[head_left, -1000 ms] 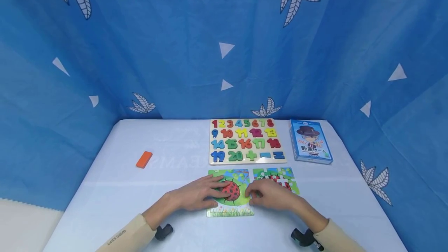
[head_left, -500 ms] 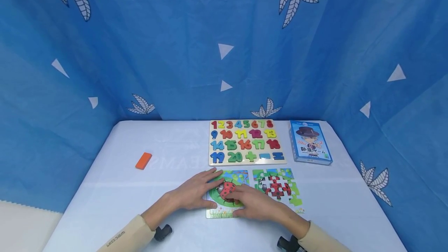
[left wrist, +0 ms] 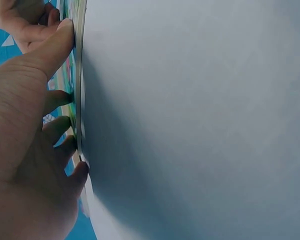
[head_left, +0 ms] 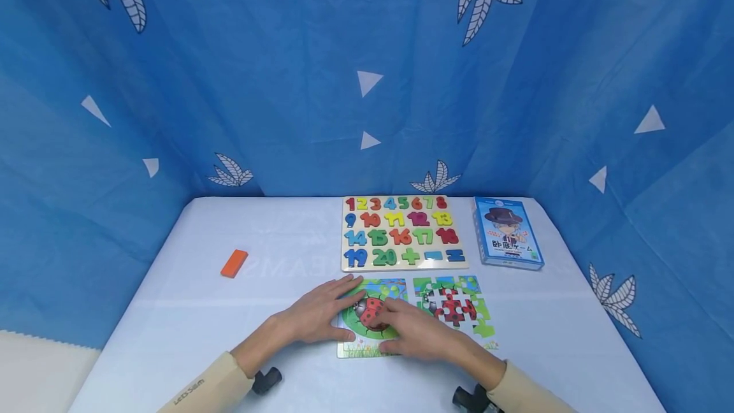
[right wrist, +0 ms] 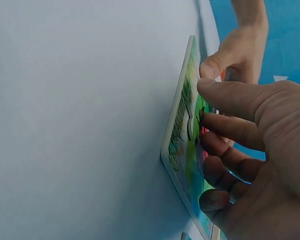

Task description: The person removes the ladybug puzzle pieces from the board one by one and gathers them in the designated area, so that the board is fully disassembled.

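Observation:
A picture board with a ladybug (head_left: 369, 311) lies on the table before me. My left hand (head_left: 318, 312) rests spread along its left side; in the left wrist view the thumb (left wrist: 65, 30) and fingertips touch its edge. Over the ladybug is my right hand (head_left: 415, 331), with bent fingers. In the right wrist view its thumb and forefinger are at a small puzzle piece (right wrist: 191, 122) against the board's face; the fingers partly hide it. To the right lies a second ladybug puzzle (head_left: 453, 304) with white gaps between its pieces; the right forearm covers its lower part.
Behind the puzzles lies a wooden number board (head_left: 404, 232) with coloured numerals and signs. A blue card-game box (head_left: 508, 232) is at the back right. An orange block (head_left: 234, 263) lies on the left of the white table (head_left: 172, 336). Blue cloth (head_left: 304, 81) surrounds the table.
My right hand has moved left from beside the second puzzle onto the ladybug board, uncovering that puzzle. Over the last half second it stays nearly still. My left hand has shifted slightly up along the board.

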{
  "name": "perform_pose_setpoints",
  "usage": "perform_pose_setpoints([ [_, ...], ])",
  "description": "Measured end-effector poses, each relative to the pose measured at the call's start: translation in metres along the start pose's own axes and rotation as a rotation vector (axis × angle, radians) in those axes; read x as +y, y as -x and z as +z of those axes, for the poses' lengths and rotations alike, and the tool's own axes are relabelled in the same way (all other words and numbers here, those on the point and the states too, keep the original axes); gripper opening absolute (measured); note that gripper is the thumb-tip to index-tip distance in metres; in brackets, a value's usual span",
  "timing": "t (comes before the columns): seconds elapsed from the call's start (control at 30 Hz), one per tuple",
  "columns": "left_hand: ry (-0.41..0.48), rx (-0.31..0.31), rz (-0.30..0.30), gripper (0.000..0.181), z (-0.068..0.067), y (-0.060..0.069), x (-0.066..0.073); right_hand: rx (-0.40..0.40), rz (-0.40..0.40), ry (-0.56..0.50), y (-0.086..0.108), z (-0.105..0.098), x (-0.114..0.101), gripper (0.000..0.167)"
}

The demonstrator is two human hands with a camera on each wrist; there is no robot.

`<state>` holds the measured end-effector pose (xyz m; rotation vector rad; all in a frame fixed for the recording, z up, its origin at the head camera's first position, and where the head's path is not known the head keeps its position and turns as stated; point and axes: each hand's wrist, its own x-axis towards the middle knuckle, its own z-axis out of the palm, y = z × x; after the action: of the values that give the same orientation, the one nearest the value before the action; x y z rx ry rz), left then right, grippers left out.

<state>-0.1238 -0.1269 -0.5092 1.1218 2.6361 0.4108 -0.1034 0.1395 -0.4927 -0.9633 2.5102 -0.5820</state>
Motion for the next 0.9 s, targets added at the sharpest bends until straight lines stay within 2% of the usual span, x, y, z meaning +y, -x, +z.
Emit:
perform_pose_setpoints([
  [0.13,0.0,0.01,0.009,0.087,0.001,0.0,-0.001,0.007,0.023,-0.058,-0.003,0.002,0.0,0.034],
  [0.33,0.003,0.014,0.011,0.087,0.001,0.0,-0.001,0.047,0.011,-0.133,-0.008,0.003,-0.001,0.023],
  [0.57,0.006,0.003,0.001,0.087,-0.002,0.0,0.001,0.018,0.023,-0.217,-0.013,0.002,-0.001,0.021],
  [0.9,-0.003,-0.006,0.001,0.086,-0.005,0.002,0.003,-0.004,-0.023,-0.288,-0.012,-0.001,-0.002,0.023],
])
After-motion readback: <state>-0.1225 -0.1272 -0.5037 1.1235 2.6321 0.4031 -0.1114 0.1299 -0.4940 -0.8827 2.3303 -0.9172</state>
